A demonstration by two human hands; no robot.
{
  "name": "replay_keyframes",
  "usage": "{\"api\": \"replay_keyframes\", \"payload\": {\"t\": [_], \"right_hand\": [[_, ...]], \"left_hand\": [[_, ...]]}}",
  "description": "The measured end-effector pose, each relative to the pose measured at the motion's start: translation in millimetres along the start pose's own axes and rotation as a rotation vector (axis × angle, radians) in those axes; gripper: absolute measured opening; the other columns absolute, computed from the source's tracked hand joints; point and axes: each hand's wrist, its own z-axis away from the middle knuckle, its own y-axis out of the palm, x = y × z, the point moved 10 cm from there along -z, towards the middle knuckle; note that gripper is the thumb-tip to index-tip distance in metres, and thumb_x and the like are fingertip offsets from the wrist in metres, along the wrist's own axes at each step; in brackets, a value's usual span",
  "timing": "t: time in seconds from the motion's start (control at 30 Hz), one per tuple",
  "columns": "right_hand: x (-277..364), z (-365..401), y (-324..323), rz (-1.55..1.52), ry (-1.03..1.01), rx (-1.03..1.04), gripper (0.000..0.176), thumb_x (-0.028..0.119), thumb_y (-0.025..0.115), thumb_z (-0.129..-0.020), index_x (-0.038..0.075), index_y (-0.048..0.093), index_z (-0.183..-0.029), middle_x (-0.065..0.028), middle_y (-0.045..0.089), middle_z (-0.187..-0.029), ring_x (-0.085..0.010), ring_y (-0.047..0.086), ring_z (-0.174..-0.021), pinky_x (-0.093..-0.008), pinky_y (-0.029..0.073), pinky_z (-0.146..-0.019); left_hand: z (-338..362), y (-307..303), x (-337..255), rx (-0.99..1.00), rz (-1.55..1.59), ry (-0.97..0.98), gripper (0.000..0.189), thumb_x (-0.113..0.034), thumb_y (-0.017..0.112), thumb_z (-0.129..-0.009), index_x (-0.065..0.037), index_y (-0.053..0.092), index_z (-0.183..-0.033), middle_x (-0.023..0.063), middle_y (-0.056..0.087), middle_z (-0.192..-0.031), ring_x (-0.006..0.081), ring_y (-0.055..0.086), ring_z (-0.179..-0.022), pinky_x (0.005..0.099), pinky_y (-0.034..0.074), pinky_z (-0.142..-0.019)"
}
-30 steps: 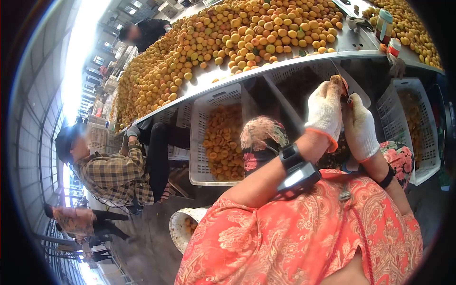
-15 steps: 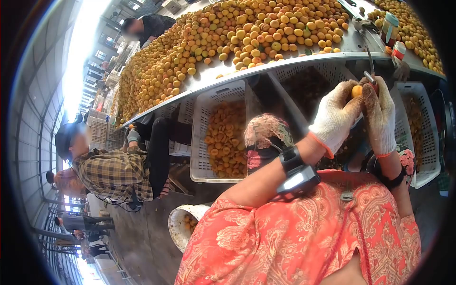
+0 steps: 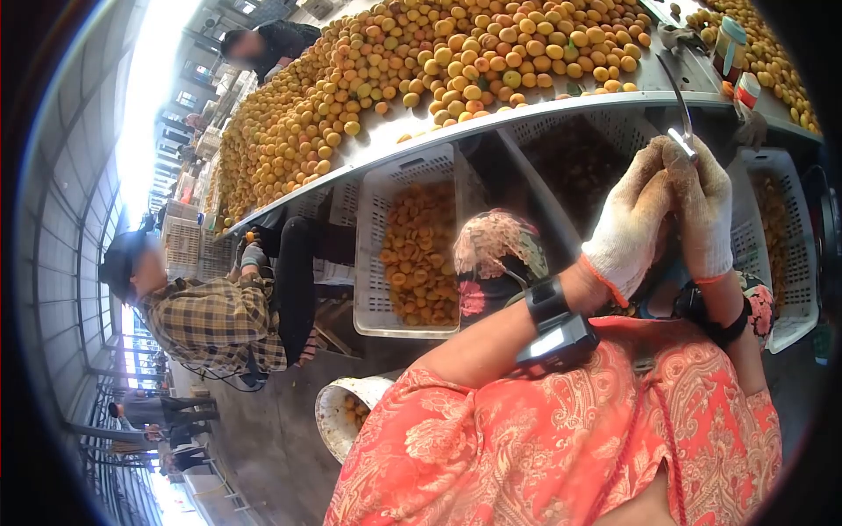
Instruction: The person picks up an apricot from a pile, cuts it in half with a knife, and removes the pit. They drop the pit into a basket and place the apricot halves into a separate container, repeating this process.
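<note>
My left hand (image 3: 633, 219), in a white glove with brown-stained fingers, is closed and pressed against the other hand; whatever its fingers hold is hidden. My right hand (image 3: 704, 206), gloved the same way, is closed around a thin metal tool (image 3: 681, 143) whose curved end points up toward the table. Both hands are raised in front of the table edge. Beyond them, many orange-yellow fruits (image 3: 491, 53) lie heaped on the metal table (image 3: 395, 131).
Below the table edge stand a white crate (image 3: 361, 289) of fruit pieces and another crate (image 3: 794, 329) at right. A white bucket (image 3: 331, 421) stands on the floor. A jar (image 3: 729, 48) is on the table. A person in a checked shirt (image 3: 210, 324) sits at left.
The orange fruit seen between my fingers is now out of sight. My hands have come closer together. The seated person's hands have moved slightly.
</note>
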Motion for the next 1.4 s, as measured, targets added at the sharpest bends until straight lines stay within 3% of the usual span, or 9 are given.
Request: {"api": "replay_keyframes", "payload": {"t": [0.43, 0.63, 0.73, 0.8, 0.87, 0.9, 1.0, 1.13, 1.4], "right_hand": [[16.5, -7.6, 28.0, 0.416, -0.344, 0.053, 0.012, 0.013, 0.064, -0.092, 0.003, 0.06, -0.088, -0.013, 0.055, -0.067, -0.0263, 0.054, -0.057, -0.0341, 0.045, -0.055], [29.0, 2.4, 35.3, 0.526, -0.554, 0.151, 0.024, 0.024, 0.074, -0.082, 0.007, 0.058, -0.081, -0.0147, 0.056, -0.07, -0.0361, 0.059, -0.062, -0.0405, 0.047, -0.054], [33.6, 6.0, 24.7, 0.517, -0.565, 0.096, 0.025, 0.026, 0.074, -0.08, 0.008, 0.056, -0.083, -0.0158, 0.057, -0.072, -0.0395, 0.059, -0.066, -0.0426, 0.048, -0.057], [30.4, 9.2, 12.2, 0.361, -0.474, 0.05, 0.024, 0.023, 0.073, -0.08, 0.007, 0.055, -0.083, -0.0166, 0.057, -0.072, -0.0392, 0.059, -0.065, -0.041, 0.048, -0.056], [33.8, 13.4, 6.4, 0.338, -0.43, 0.007, 0.026, 0.026, 0.073, -0.083, 0.007, 0.056, -0.087, -0.0178, 0.055, -0.069, -0.0389, 0.06, -0.064, -0.0401, 0.047, -0.056], [43.7, 16.5, 12.9, 0.439, -0.43, 0.034, 0.027, 0.028, 0.073, -0.084, 0.007, 0.056, -0.088, -0.018, 0.055, -0.07, -0.0391, 0.06, -0.064, -0.0404, 0.048, -0.056], [34.8, 21.6, 27.5, 0.546, -0.339, 0.129, 0.032, 0.035, 0.072, -0.087, 0.007, 0.057, -0.091, -0.0185, 0.058, -0.071, -0.0408, 0.061, -0.066, -0.0421, 0.049, -0.058], [26.8, 23.1, 3.8, 0.025, -0.248, 0.052, 0.011, 0.014, 0.064, -0.096, 0.003, 0.063, -0.098, -0.0055, 0.068, -0.081, -0.0094, 0.058, -0.063, -0.0249, 0.048, -0.056], [32.0, 19.2, -37.7, -0.245, -0.198, -0.048, 0.024, 0.03, 0.061, -0.1, 0.007, 0.062, -0.096, 0.0045, 0.053, -0.068, -0.0044, 0.049, -0.051, -0.0217, 0.038, -0.044]], "left_hand": [[4.6, -39.5, 36.3, -0.333, 0.354, -0.43, 0.035, -0.052, 0.058, -0.094, -0.024, 0.052, -0.073, -0.0088, 0.039, -0.057, 0.0085, 0.036, -0.045, 0.0242, 0.027, -0.044], [17.2, -39.2, 29.3, -0.441, 0.241, -0.43, 0.039, -0.055, 0.05, -0.092, -0.021, 0.053, -0.074, -0.0055, 0.045, -0.06, 0.0113, 0.042, -0.048, 0.0277, 0.032, -0.048], [18.9, -58.0, 38.2, -0.514, 0.113, -0.455, 0.047, -0.055, 0.048, -0.094, -0.016, 0.066, -0.115, 0.0072, 0.07, -0.11, 0.0248, 0.069, -0.094, 0.0369, 0.058, -0.071], [12.4, -43.4, 33.4, -0.555, 0.256, -0.435, 0.032, -0.049, 0.054, -0.093, -0.019, 0.059, -0.085, -0.0024, 0.054, -0.065, 0.0138, 0.047, -0.052, 0.0278, 0.035, -0.047], [1.7, -72.0, 40.3, -0.521, 0.208, -0.356, 0.032, -0.048, 0.051, -0.097, -0.019, 0.06, -0.083, -0.0044, 0.053, -0.062, 0.0123, 0.048, -0.052, 0.0249, 0.036, -0.046], [-13.7, -74.7, 53.3, 0.016, 0.519, -0.383, 0.03, -0.046, 0.057, -0.094, -0.017, 0.064, -0.097, -0.0003, 0.066, -0.084, 0.019, 0.063, -0.071, 0.0339, 0.052, -0.06], [10.5, -61.0, 39.0, -0.307, 0.362, -0.32, 0.03, -0.049, 0.056, -0.095, -0.019, 0.063, -0.096, -0.0045, 0.064, -0.084, 0.0167, 0.06, -0.068, 0.0342, 0.048, -0.056], [17.2, -47.5, 29.0, -0.233, 0.26, -0.293, 0.032, -0.046, 0.054, -0.098, -0.015, 0.06, -0.103, -0.0008, 0.06, -0.081, 0.0139, 0.056, -0.063, 0.0285, 0.042, -0.047], [23.1, -24.3, 33.3, -0.214, 0.319, -0.401, 0.039, -0.045, 0.054, -0.097, -0.009, 0.058, -0.113, 0.0038, 0.058, -0.077, 0.0148, 0.054, -0.059, 0.0246, 0.037, -0.043]]}}
